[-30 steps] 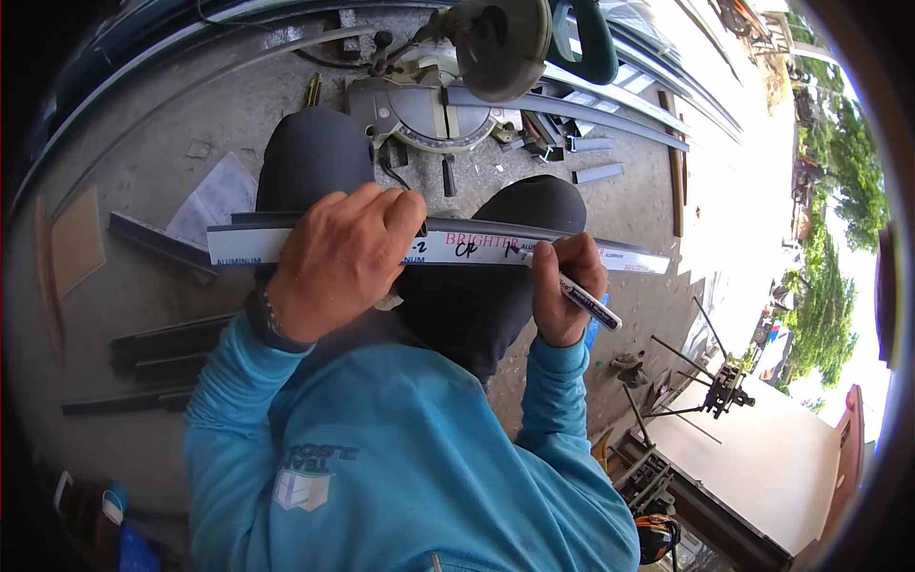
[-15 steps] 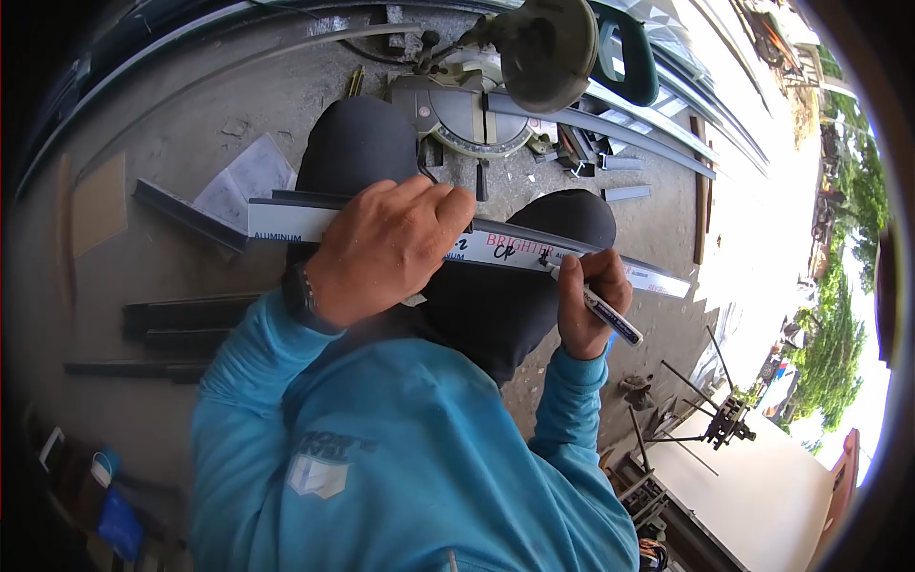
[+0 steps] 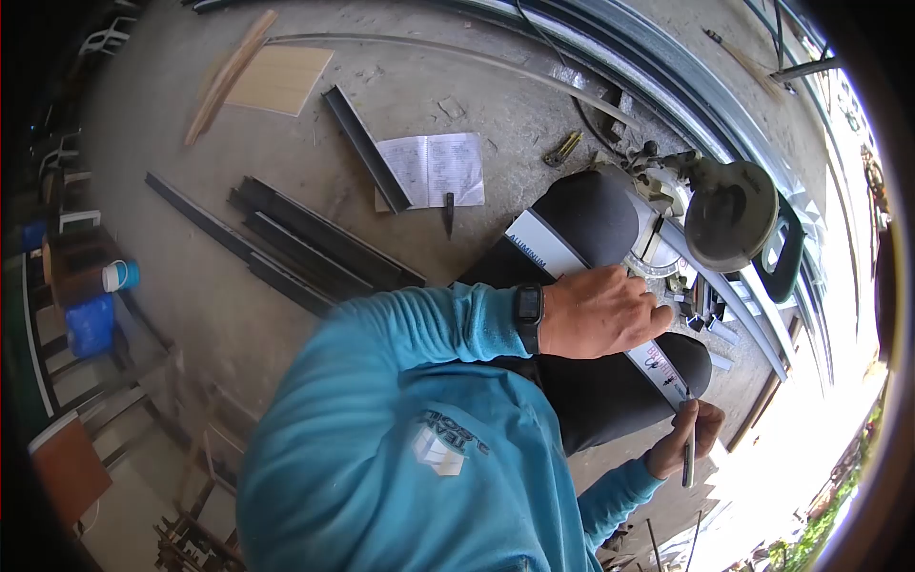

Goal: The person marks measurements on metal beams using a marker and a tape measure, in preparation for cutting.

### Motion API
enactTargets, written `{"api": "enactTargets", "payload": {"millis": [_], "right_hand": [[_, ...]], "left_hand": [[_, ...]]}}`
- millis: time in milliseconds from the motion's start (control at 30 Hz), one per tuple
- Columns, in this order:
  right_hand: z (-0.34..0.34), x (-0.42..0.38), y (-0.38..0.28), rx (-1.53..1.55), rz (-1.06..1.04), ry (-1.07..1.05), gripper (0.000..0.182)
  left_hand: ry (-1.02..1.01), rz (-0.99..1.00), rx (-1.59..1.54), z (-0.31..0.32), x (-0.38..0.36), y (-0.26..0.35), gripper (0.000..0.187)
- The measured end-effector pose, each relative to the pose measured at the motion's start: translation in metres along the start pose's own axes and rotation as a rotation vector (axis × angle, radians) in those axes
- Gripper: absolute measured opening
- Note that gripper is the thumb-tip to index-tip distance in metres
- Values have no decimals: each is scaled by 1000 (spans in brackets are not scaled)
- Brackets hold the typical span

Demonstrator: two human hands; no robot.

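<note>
An aluminium profile (image 3: 548, 245) with a printed white face lies across my thighs, black handwriting showing beside its red lettering. My left hand (image 3: 602, 310), a black watch (image 3: 530, 307) on its wrist, is closed over the middle of the profile and hides that stretch. Close to the profile's right end, my right hand (image 3: 701, 429) pinches a marker pen (image 3: 689, 459), its barrel pointing down towards me.
A miter saw (image 3: 729, 214) stands just beyond my knees. On the floor lie an open notebook (image 3: 457, 164), a dark angled profile (image 3: 367, 151) on its edge, a dark pointed tool (image 3: 450, 215) and a stack of dark profiles (image 3: 295, 234). Long metal lengths (image 3: 667, 76) run behind.
My view has swung left, bringing the whole notebook and the stacked profiles into sight. My left hand still grips the profile; my right hand still holds the marker at the profile's right part.
</note>
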State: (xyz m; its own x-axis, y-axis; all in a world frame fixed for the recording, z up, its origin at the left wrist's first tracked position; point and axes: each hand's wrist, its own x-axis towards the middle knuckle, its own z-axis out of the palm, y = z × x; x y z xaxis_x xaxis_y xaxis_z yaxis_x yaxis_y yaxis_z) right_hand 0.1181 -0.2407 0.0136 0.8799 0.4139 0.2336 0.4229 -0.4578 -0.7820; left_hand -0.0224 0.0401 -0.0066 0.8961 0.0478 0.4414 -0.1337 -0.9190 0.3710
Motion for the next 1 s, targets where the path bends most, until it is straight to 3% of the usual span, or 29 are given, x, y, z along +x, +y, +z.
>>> {"api": "enactTargets", "payload": {"millis": [367,567,1000], "right_hand": [[5,0,0,112,40,1,29],[9,1,-9,181,84,15,26],[5,3,-5,84,30,-35,27]], "left_hand": [[-18,-40,-115,-6,4,1,14],[-101,-66,-216,-9,13,4,41],[-149,-56,-236,-15,22,7,38]]}}
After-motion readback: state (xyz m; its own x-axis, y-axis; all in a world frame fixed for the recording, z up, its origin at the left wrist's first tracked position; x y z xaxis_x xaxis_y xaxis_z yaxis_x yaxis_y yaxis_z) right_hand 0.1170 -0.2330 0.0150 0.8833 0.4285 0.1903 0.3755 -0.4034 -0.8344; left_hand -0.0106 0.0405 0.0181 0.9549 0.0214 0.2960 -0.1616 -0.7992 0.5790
